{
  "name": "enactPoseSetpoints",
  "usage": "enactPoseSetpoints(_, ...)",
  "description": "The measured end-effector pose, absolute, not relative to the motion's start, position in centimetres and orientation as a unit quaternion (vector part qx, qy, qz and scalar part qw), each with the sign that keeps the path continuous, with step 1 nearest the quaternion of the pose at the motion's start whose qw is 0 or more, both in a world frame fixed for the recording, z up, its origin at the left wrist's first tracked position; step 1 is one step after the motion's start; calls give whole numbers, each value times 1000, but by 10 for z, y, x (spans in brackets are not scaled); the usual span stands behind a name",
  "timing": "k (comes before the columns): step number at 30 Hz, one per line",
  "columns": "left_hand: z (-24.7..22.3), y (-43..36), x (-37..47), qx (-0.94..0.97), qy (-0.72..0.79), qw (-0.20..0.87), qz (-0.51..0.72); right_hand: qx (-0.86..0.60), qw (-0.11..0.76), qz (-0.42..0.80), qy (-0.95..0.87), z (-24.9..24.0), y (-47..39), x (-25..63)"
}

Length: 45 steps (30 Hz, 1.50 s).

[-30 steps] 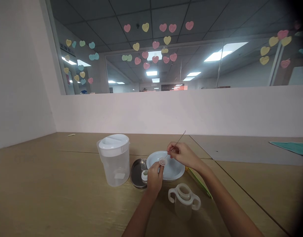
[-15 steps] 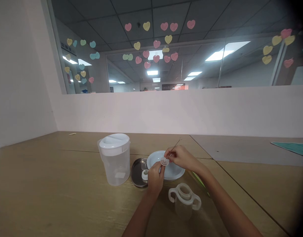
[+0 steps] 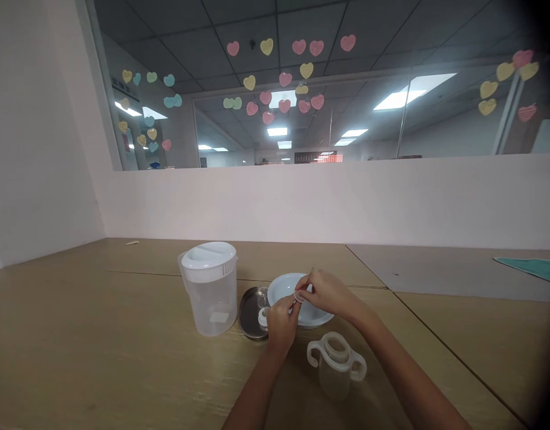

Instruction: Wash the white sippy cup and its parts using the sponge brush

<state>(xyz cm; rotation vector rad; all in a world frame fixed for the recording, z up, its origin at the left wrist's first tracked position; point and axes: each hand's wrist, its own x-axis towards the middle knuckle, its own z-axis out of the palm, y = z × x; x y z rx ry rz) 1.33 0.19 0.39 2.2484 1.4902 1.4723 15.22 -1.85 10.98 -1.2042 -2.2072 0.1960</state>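
My left hand (image 3: 282, 322) pinches a small clear round piece (image 3: 298, 295), which looks like a bottle nipple, above the white bowl (image 3: 317, 319). Against the same piece, the closed fingers of my right hand (image 3: 323, 291) grip a thin wire-like stick (image 3: 314, 267); its lower part is hidden by the fingers. Just left of my left hand is a round metal tray (image 3: 248, 316) with a white ring (image 3: 263, 318) and a small clear cup (image 3: 263, 298) in it. Below my right wrist stands a translucent two-handled bottle (image 3: 335, 364), its top uncovered.
A clear plastic pitcher (image 3: 214, 304) with a white lid stands left of the tray. At the far right lies a teal cloth-like item (image 3: 532, 269). A low wall (image 3: 239, 206) with a window above it closes off the table's back.
My right hand has shifted slightly left and down, closer to my left fingers. Less of the thin stick shows above it, and the clear piece has tilted. The view has moved slightly.
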Motion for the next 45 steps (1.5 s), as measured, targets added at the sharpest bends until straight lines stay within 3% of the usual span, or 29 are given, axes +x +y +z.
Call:
enactPoseSetpoints(7, 3, 2, 16, 746, 495, 4, 445, -495, 353, -1, -794, 135, -54, 146)
enactPoseSetpoints(13, 5, 0, 19, 732, 502, 29, 460, -460, 336, -38, -821, 114, -33, 149)
enactPoseSetpoints(19, 8, -1, 23, 733, 471, 74, 485, -472, 333, -9, -816, 103, -10, 152)
enactPoseSetpoints(25, 11, -4, 24, 737, 442, 84, 504, -482, 277, 25, -831, 100, -12, 146)
enactPoseSetpoints(29, 10, -3, 24, 740, 447, 77, 496, -483, 241, 28, -841, 110, -25, 145)
enactPoseSetpoints(33, 8, 1, 22, 730, 464, 82, 495, -463, 259, 22, -848, 126, -45, 144)
enactPoseSetpoints(36, 6, 2, 22, 738, 459, 87, 488, -451, 258, -33, -854, 128, -52, 143)
enactPoseSetpoints(40, 7, -1, 25, 739, 457, 82, 488, -435, 188, -194, -859, 119, -44, 145)
enactPoseSetpoints(45, 11, -9, 29, 720, 463, 81, 510, -410, 130, -281, -858, 109, -34, 147)
